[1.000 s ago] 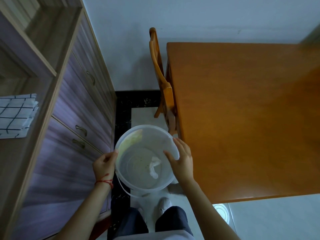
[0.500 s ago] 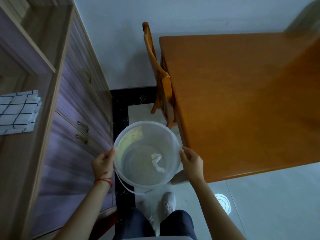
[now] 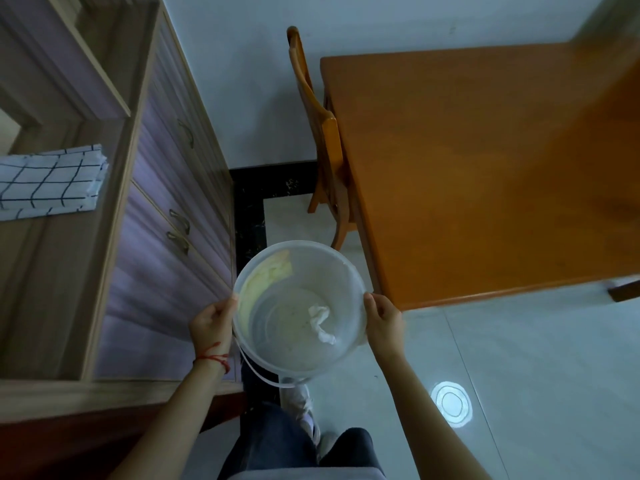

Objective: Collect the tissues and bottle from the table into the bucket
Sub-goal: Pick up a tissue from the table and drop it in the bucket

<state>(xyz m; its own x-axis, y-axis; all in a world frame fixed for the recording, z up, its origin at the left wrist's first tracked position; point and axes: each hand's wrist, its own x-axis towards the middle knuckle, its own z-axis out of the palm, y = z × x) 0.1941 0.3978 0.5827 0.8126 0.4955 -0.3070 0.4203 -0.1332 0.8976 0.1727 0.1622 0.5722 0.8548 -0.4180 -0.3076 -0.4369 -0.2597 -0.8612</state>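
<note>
A translucent white plastic bucket (image 3: 346, 271) is held in front of me above the floor, just off the near left corner of the orange wooden table (image 3: 485, 168). My left hand (image 3: 213, 322) grips its left rim and my right hand (image 3: 382, 322) grips its right rim. One crumpled white tissue (image 3: 322, 322) lies on the bucket's bottom, right of centre. A yellowish patch shows on the bucket's inner left wall. The bucket's thin handle hangs below it. No bottle is in view, and the visible tabletop carries nothing.
A wooden chair (image 3: 323, 133) is pushed in at the table's left side. A purple-fronted cabinet (image 3: 166, 202) with drawer handles runs along the left, with a checked cloth (image 3: 48, 181) on its shelf. Pale tiled floor (image 3: 536, 375) lies to the right. My legs and shoes show below.
My right hand has slid from over the bucket's opening to its outer right rim. The view has pulled back from the table, and the bucket came along with it.
</note>
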